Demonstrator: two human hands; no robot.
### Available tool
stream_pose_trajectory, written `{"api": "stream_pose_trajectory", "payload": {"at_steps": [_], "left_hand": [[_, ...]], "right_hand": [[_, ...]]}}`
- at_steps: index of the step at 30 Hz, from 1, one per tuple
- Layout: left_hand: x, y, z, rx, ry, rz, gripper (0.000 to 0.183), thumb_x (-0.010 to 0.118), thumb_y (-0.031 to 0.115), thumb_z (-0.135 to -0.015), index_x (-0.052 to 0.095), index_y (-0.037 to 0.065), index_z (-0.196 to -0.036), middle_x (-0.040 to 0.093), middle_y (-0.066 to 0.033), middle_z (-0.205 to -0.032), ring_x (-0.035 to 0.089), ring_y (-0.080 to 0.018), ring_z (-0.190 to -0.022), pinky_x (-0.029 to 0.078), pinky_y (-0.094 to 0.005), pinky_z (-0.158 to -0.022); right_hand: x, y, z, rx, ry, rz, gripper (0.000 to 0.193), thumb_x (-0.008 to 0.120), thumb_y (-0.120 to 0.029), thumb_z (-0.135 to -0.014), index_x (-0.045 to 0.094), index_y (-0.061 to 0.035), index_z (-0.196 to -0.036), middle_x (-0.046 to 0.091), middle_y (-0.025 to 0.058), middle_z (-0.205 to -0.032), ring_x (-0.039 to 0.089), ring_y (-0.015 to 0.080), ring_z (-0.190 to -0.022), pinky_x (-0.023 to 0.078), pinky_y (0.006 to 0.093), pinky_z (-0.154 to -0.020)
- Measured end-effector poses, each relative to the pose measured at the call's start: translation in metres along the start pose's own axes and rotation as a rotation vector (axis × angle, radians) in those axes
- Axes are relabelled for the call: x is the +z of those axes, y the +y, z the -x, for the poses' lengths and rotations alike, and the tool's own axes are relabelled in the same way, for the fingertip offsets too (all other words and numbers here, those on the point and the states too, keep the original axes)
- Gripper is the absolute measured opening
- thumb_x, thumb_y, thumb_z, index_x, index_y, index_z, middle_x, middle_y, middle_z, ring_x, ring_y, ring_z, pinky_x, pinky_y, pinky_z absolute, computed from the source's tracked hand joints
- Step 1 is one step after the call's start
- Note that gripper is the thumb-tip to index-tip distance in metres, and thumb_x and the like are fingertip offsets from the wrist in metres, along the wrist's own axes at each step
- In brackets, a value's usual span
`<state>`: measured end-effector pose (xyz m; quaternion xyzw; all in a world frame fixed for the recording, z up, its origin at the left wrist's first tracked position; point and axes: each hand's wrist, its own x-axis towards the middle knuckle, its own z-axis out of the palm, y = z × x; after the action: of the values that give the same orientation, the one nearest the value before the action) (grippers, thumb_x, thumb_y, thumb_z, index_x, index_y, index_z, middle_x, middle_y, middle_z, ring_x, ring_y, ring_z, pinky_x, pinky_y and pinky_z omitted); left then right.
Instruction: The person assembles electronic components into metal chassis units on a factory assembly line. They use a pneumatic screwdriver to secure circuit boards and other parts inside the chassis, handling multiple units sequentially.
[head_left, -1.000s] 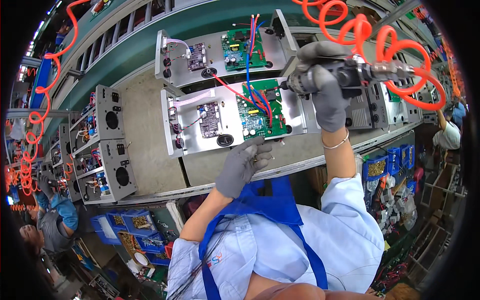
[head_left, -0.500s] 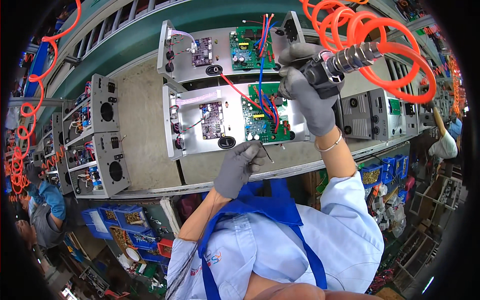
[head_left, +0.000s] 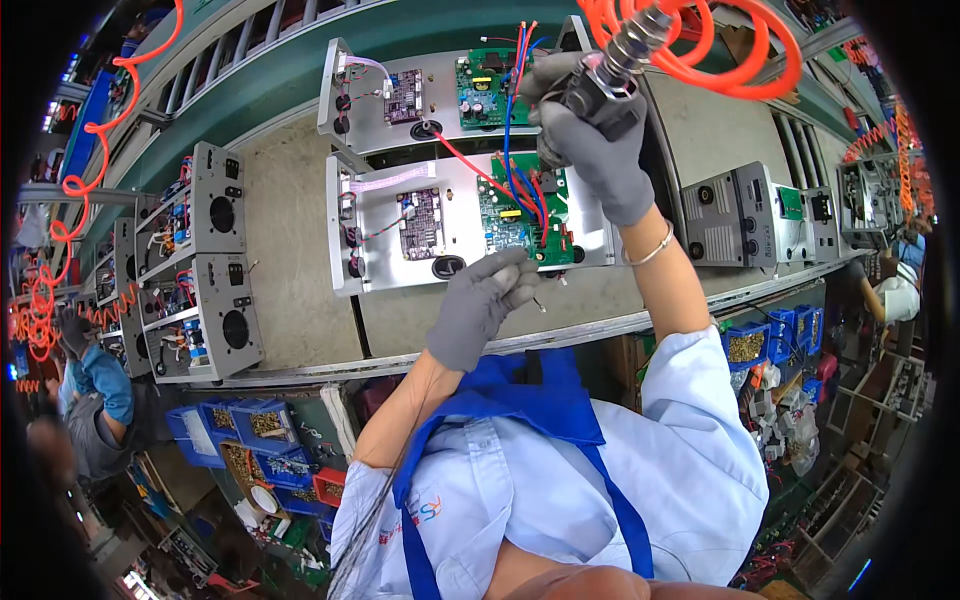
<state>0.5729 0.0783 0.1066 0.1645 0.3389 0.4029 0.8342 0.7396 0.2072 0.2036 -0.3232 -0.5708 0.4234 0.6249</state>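
A: How is the light where I work?
B: Bright and even from overhead; shadows under my hands are soft.
A: And the edges?
B: Straight lines bow, corners go black, far clutter blurs.

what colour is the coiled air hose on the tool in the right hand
Orange-red; the coiled hose shows best in the head view, above the right hand.

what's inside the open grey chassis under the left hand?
Open grey chassis holds a purple board, a green board and red and blue wires. The left hand and right hand cover parts.
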Motion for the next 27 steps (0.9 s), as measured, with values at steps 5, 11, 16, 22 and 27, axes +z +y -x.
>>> {"api": "stream_pose_trajectory", "payload": {"at_steps": [5,11,16,22,27], "left_hand": [[-0.012,-0.009,-0.017,0.013,-0.102,0.248,0.039,0.056,0.020,-0.094,0.044,-0.007,-0.120,0.056,-0.0109,-0.097,0.060,-0.0164,-0.081,0.057,-0.0211,-0.069],[0.009,-0.009,-0.027,-0.118,-0.101,0.470,0.027,0.051,0.025,-0.096,0.048,0.002,-0.110,0.048,-0.0024,-0.085,0.052,-0.0107,-0.070,0.054,-0.0213,-0.057],[0.015,-0.015,-0.029,-0.205,-0.215,0.542,0.027,0.054,0.025,-0.095,0.048,0.003,-0.109,0.042,0.0017,-0.078,0.042,-0.0068,-0.065,0.043,-0.0178,-0.053],[0.024,-0.019,-0.028,-0.176,-0.309,0.458,0.037,0.054,0.032,-0.095,0.049,0.000,-0.112,0.048,-0.0018,-0.083,0.050,-0.0104,-0.070,0.051,-0.0209,-0.059],[0.030,-0.038,-0.029,-0.218,-0.098,0.247,0.049,0.050,0.027,-0.095,0.045,-0.014,-0.121,0.056,-0.0208,-0.110,0.061,-0.0256,-0.095,0.054,-0.0349,-0.087]], "right_hand": [[-0.008,-0.051,0.021,0.073,0.021,-0.195,0.028,0.053,-0.007,-0.083,0.054,-0.0008,-0.110,0.059,0.0068,-0.088,0.043,0.0067,-0.058,0.040,0.0242,-0.052],[-0.029,-0.099,0.059,-0.263,0.067,-0.283,0.047,0.056,-0.021,-0.070,0.054,-0.0049,-0.114,0.041,0.0075,-0.080,0.039,0.0196,-0.074,0.036,0.0272,-0.055],[-0.030,-0.095,0.079,-0.287,0.175,-0.227,0.048,0.057,-0.023,-0.069,0.055,-0.0061,-0.114,0.034,0.0052,-0.080,0.034,0.0178,-0.070,0.032,0.0255,-0.053],[-0.050,-0.091,0.083,-0.262,0.131,-0.309,0.044,0.057,-0.014,-0.071,0.053,-0.0041,-0.113,0.056,0.0138,-0.091,0.053,0.0227,-0.079,0.047,0.0317,-0.060],[-0.034,-0.067,0.061,-0.044,0.318,-0.182,0.030,0.053,0.000,-0.078,0.056,-0.0021,-0.108,0.062,0.0154,-0.096,0.057,0.0149,-0.070,0.051,0.0296,-0.063]]}}
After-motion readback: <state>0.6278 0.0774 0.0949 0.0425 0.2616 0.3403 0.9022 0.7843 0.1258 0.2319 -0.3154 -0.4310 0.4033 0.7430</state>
